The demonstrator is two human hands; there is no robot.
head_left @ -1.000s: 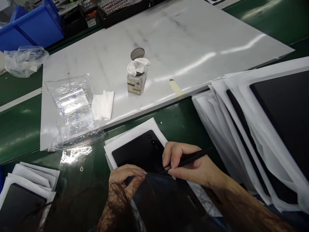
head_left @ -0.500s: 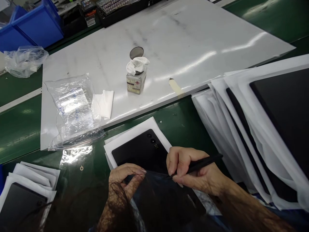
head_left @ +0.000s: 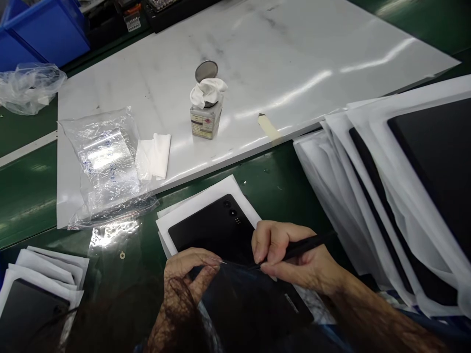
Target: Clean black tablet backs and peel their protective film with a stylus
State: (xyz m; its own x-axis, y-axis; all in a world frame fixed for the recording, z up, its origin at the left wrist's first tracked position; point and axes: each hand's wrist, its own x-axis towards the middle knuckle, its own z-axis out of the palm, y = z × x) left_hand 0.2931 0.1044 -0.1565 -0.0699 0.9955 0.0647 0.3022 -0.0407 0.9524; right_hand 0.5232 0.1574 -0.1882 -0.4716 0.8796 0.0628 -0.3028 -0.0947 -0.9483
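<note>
A black tablet (head_left: 213, 230) lies back side up on white paper (head_left: 198, 201) on the green bench, camera lenses at its far corner. My right hand (head_left: 290, 255) is closed on thin black tweezers (head_left: 301, 245) whose tips touch a clear film (head_left: 239, 267) over the tablet's near part. My left hand (head_left: 187, 274) pinches the same film's edge between thumb and fingers. Dark hair hangs over the lower part of the view and hides my left wrist.
A white board (head_left: 294, 59) carries a small solvent bottle (head_left: 205, 115) topped with a white wipe, folded wipes (head_left: 156, 157) and a clear plastic bag (head_left: 106, 166). Stacked tablets in white sleeves lie at right (head_left: 405, 186) and lower left (head_left: 33, 289). Blue bins (head_left: 40, 29) stand far left.
My right hand with the tweezers slid a little rightward and toward me along the film edge. My left hand kept its pinch. The view tilted slightly.
</note>
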